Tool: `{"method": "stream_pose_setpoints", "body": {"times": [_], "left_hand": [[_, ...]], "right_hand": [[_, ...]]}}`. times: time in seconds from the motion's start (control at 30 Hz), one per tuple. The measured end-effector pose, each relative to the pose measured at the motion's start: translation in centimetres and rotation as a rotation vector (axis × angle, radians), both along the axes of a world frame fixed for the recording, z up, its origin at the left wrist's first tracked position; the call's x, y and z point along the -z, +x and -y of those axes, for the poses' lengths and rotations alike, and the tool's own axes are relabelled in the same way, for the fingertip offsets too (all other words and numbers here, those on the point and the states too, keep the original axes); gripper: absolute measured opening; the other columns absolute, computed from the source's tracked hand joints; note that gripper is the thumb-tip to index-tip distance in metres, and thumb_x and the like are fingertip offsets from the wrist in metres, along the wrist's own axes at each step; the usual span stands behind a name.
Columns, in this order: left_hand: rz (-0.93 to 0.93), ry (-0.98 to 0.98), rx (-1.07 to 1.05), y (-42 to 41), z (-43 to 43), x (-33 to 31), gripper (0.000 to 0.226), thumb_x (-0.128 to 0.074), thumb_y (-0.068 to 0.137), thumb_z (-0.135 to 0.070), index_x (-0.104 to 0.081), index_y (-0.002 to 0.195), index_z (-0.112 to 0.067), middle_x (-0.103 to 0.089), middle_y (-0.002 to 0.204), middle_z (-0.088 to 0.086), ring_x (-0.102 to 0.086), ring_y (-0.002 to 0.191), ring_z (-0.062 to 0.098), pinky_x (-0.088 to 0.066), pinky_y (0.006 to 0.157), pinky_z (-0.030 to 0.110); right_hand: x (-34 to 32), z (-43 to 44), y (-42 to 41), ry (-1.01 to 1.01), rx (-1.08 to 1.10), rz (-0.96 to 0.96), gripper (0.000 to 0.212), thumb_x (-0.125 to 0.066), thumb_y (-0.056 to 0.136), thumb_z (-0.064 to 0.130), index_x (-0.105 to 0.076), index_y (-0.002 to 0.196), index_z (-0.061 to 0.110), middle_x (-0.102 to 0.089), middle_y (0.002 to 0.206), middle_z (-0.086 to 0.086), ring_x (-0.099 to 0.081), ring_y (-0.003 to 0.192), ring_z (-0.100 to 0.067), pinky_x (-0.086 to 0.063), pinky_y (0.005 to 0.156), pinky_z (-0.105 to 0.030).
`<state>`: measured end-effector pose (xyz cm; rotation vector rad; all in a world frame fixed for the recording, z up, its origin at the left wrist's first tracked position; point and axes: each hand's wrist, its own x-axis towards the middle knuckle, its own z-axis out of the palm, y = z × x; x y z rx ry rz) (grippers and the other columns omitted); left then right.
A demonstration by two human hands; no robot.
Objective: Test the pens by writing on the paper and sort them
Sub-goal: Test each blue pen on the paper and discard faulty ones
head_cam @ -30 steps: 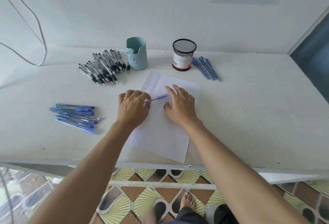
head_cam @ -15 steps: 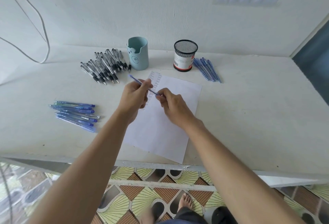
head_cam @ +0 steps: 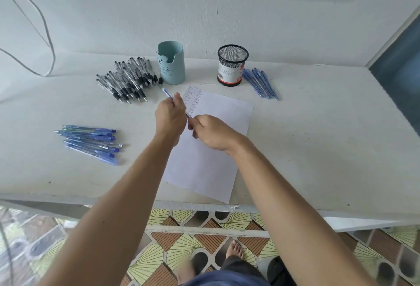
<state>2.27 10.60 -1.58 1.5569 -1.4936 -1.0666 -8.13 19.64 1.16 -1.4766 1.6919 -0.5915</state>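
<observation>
Blue plastic pen (head_cam: 168, 96) is held above the white sheet of paper (head_cam: 227, 113). Left hand (head_cam: 170, 119) grips its middle; right hand (head_cam: 213, 133) pinches its near end.

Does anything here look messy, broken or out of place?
Nothing looks spilled or damaged. Two oddities: the paper lies askew to the table edge, and nothing sticks out of the blue cup or mesh holder; black pens and blue pens lie beside them.

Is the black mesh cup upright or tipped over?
Upright: the mesh cup stands on its base, with its round opening facing up.
</observation>
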Motion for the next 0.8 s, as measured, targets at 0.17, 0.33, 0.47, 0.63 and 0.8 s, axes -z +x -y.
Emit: {"method": "stream_pose_setpoints", "body": {"times": [0.17,0.33,0.47,0.63,0.8], "left_hand": [[-0.125,0.081,-0.239,5.2,3.7,-0.7,0.040,-0.042,0.105,-0.035,-0.044,0.070,-0.016,-0.042,0.063,0.002,-0.037,0.046,0.015,-0.022,0.036,0.021],[-0.308,0.102,-0.151,5.7,2.9,0.0,0.044,-0.073,0.091,-0.035,-0.040,0.066,-0.021,-0.036,0.054,-0.001,-0.031,0.038,0.012,-0.023,0.041,0.025],[-0.421,0.015,0.002,5.1,1.1,1.5,0.024,-0.057,0.101,-0.015,-0.045,0.081,-0.016,-0.050,0.057,0.003,-0.050,0.044,0.014,-0.043,0.045,0.028],[-0.355,-0.042,0.186,5.1,0.3,2.6,0.017,-0.069,0.095,-0.017,-0.062,0.088,-0.003,-0.073,0.075,0.000,-0.073,0.076,0.022,-0.060,0.080,0.036],[-0.082,-0.103,0.165,5.1,-0.5,2.7,0.024,-0.075,0.083,-0.010,-0.053,0.074,-0.011,-0.070,0.063,0.004,-0.057,0.044,0.020,-0.041,0.045,0.025]], "right_hand": [[1.6,-2.9,-2.3,0.079,-0.016,-0.052,0.021,-0.039,0.105,0.026,-0.058,0.096,0.024,-0.061,0.097,0.004,-0.061,0.104,-0.023,-0.044,0.094,-0.035],[4.4,-2.0,-3.9,-0.129,0.192,-0.307,0.028,-0.044,0.104,0.041,-0.063,0.099,0.022,-0.058,0.078,0.014,-0.057,0.087,-0.021,-0.040,0.090,-0.037],[6.1,-1.1,-4.7,-0.289,0.276,-0.530,0.025,-0.053,0.099,0.044,-0.069,0.113,0.032,-0.064,0.105,0.007,-0.054,0.107,-0.024,-0.035,0.086,-0.036],[6.5,0.2,-4.9,-0.319,0.293,-0.623,0.023,-0.058,0.097,0.039,-0.070,0.116,0.034,-0.057,0.115,0.003,-0.048,0.113,-0.025,-0.030,0.084,-0.036],[6.1,0.1,-3.9,-0.393,0.276,-0.621,0.039,-0.063,0.090,0.026,-0.064,0.128,0.018,-0.055,0.131,-0.008,-0.048,0.123,-0.031,-0.039,0.095,-0.043]]}}
